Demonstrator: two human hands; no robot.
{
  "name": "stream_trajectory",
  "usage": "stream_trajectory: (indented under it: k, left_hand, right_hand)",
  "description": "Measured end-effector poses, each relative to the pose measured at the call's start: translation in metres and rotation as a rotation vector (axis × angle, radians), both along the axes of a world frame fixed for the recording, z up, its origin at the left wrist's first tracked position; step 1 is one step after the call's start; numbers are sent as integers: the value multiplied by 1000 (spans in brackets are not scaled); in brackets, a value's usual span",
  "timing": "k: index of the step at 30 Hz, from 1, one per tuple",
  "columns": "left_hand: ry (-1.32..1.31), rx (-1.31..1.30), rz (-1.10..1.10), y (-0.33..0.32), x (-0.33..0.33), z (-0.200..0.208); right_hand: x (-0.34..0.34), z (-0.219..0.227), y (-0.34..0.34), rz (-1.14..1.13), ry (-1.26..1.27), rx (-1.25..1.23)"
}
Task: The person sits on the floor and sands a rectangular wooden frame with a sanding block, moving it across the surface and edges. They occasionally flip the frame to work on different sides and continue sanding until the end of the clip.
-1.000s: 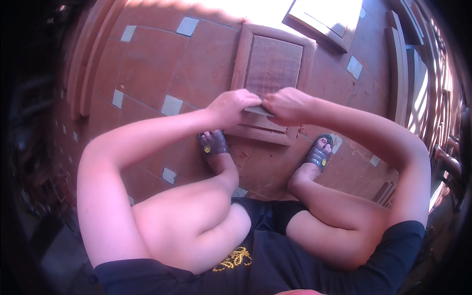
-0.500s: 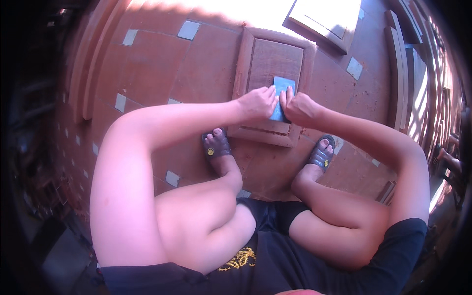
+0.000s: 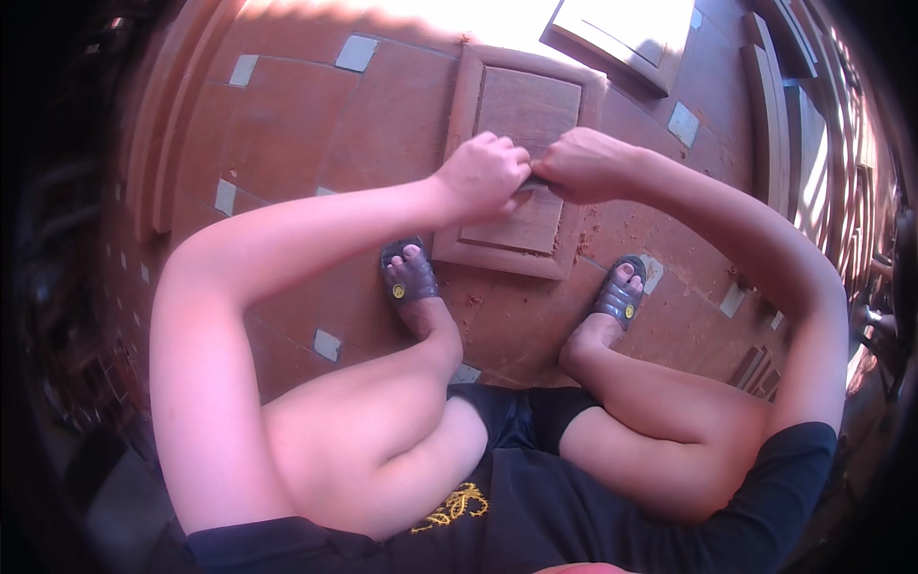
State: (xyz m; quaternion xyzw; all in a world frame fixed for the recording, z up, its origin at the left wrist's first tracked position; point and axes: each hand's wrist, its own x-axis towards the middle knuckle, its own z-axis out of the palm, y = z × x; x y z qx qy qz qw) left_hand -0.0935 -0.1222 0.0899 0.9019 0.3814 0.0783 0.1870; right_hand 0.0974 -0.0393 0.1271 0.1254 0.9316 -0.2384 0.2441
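Note:
A wooden cabinet door [image 3: 526, 100] with a raised centre panel and a moulded frame lies flat on the floor before me. Over its middle, my left hand [image 3: 483, 177] and my right hand [image 3: 588, 165] are both closed, knuckles nearly meeting. Between them they grip a thin, flat scraper [image 3: 534, 182], now seen almost edge-on as a dark strip. Most of it is hidden behind my fingers. Whether its edge touches the wood, I cannot tell.
Another panelled door [image 3: 622, 43] lies in bright light at the far right. Boards [image 3: 765, 120] line the right side, and long timbers [image 3: 177, 134] the left. Wood shavings [image 3: 585, 234] are scattered beside the door. My sandalled feet [image 3: 411, 273] stand near its close end.
The scraper has tipped from showing its blue-reflecting flat face to nearly edge-on. Both hands have turned and curled round it, shifting slightly away from me. More bare panel shows on the near side.

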Motion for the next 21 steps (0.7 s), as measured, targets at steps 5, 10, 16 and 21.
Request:
stream_trajectory:
  k: [5,10,16,21]
  left_hand:
    - [43,379,-19,65,-26,-32]
    - [245,452,-240,-12,-9,-57]
    - [106,-246,-464,-118,11,-1]
    - [13,-518,-294,-109,12,6]
  right_hand:
    - [-2,-58,33,-194,356,477]
    - [14,-77,-45,138,290,513]
    - [36,-41,-138,214,192,-259]
    - [17,-21,-101,207,28,-450]
